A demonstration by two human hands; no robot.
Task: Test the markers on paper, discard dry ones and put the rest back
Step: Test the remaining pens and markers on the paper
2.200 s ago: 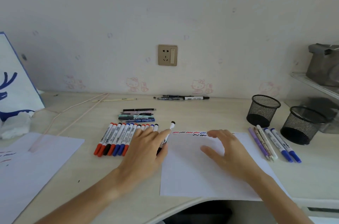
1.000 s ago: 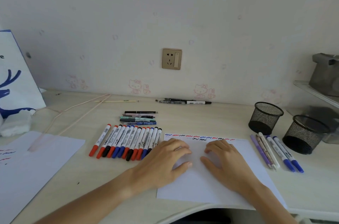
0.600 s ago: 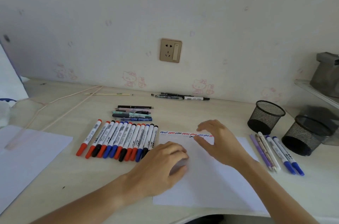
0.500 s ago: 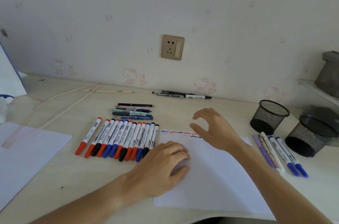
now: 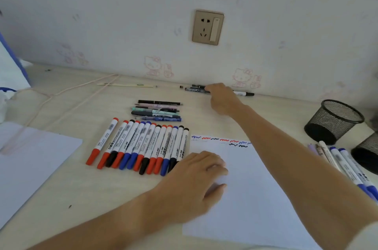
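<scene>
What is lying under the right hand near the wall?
Dark pens and a white marker with a black cap extend from beneath the right hand. Their middle parts and any grasp are covered.

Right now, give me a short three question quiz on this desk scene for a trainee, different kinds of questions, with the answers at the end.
1. True or false: the right hand is at the pens by the wall.
2. Multiple choice: the left hand rests on A) a mesh cup, B) the test paper, C) the wall socket.
3. Fill in: the row of whiteboard markers lies to the ____ of the test paper.

Key: 1 true. 2 B. 3 left. Whether the right hand already grips a pen cannot be told; its fingers hide the contact. The two mesh cups stand at the right of the desk.
</scene>
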